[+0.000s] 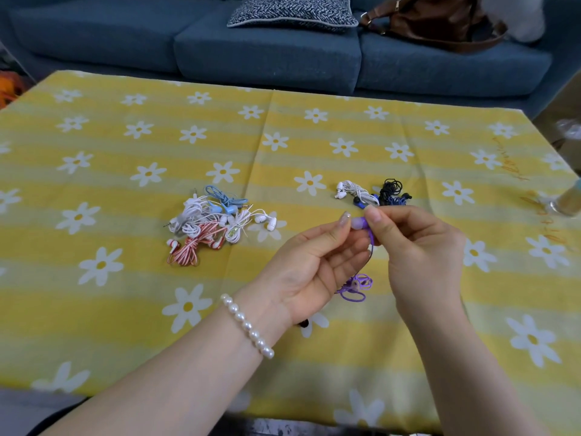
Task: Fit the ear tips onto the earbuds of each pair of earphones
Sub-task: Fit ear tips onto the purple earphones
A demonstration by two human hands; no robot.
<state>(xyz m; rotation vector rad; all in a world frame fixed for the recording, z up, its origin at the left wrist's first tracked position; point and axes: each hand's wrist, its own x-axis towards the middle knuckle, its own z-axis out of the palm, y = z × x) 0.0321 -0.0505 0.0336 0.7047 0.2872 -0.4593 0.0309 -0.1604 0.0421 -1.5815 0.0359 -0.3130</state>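
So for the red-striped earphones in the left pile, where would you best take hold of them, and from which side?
Probably by the bundled cord loop at the pile's near edge, coming from the near side. That end of the red-striped earphones sticks out free of the white cords, while the far part lies tangled among them. The left hand is nearest, but now holds the purple earbud.
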